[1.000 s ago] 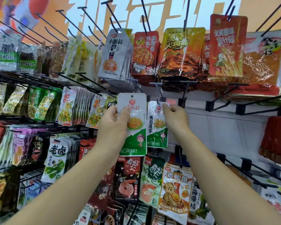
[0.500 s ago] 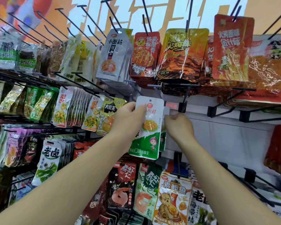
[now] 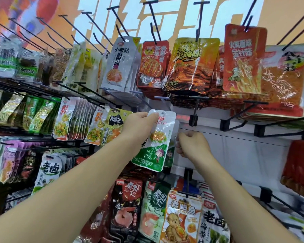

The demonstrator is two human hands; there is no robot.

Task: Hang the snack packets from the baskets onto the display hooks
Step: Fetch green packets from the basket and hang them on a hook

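Display rack (image 3: 235, 151) is filling the whole view, with hooks in rows and most of them carrying hung packets. Its white back panel is showing bare toward the right edge. Baskets are not showing.

White-and-green snack packet (image 3: 155, 142) is sitting at the rack's middle row, near centre. Its long axis is running up-down, top leaning slightly right, printed face toward the camera.

Left hand (image 3: 139, 128) is pinching the packet's top-left corner, fingers curling over the white header. Right hand (image 3: 191, 146) is hovering just right of the packet and lower, fingers curling in. It is probably pinching the edge of a second packet (image 3: 170, 152) tucked behind the first, but that contact is half hidden.

Hang hole (image 3: 162, 113) is sitting at the packet's top edge, just beside the left fingertips. Grey-tipped hook (image 3: 162, 99) is poking out just above that hole, looking empty, tip toward the camera.

Judging from this, the left hand is nearer. It is needing to raise the hole onto the tip, then push back toward the panel.
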